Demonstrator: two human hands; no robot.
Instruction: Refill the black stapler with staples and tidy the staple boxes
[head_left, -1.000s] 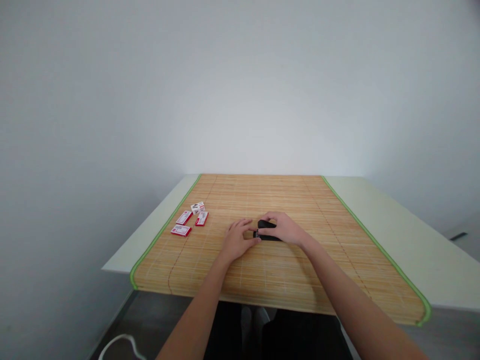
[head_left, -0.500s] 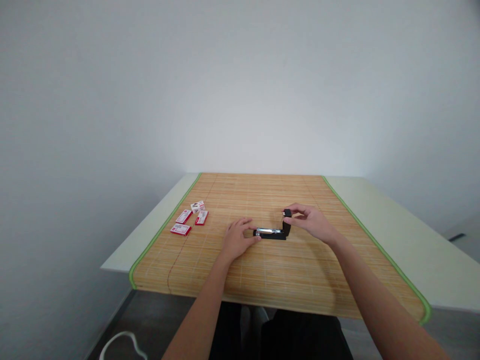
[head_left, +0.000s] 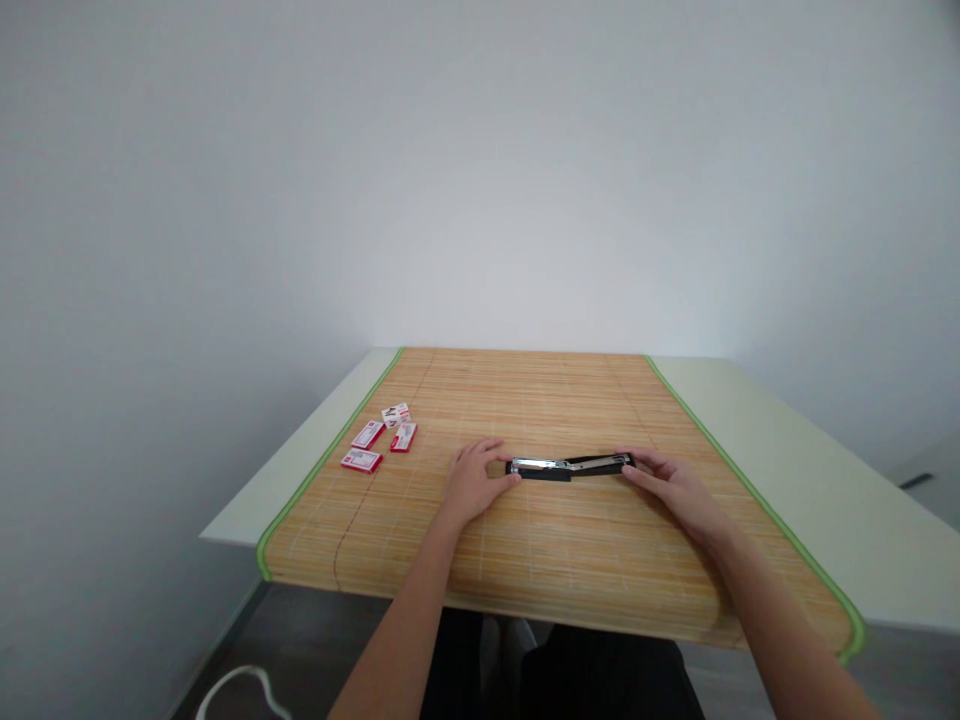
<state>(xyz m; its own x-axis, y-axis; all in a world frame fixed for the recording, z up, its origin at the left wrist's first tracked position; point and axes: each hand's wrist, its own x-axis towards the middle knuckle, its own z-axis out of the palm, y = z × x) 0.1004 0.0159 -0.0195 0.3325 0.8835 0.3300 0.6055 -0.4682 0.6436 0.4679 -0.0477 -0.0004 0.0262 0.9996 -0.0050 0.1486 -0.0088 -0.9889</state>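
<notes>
Because the stapler (head_left: 570, 466) is folded out flat in one long line, its shiny metal track faces up. It lies in the middle of the mat (head_left: 540, 560) that covers the worktop (head_left: 825, 480). I think a hand sits at each end to keep it flat and stop it sliding.

The left hand (head_left: 474, 482) touches the left end with its thumb. I cannot tell if it pinches that end or only leans on it. The right hand (head_left: 675, 487) is spread out, with its fingertips on the right end.

Five small boxes (head_left: 379, 438) lie by the mat's left edge, well apart from the stapler, maybe just to keep them near. Their print is too small to read. Both arms are cut off at the bottom.
</notes>
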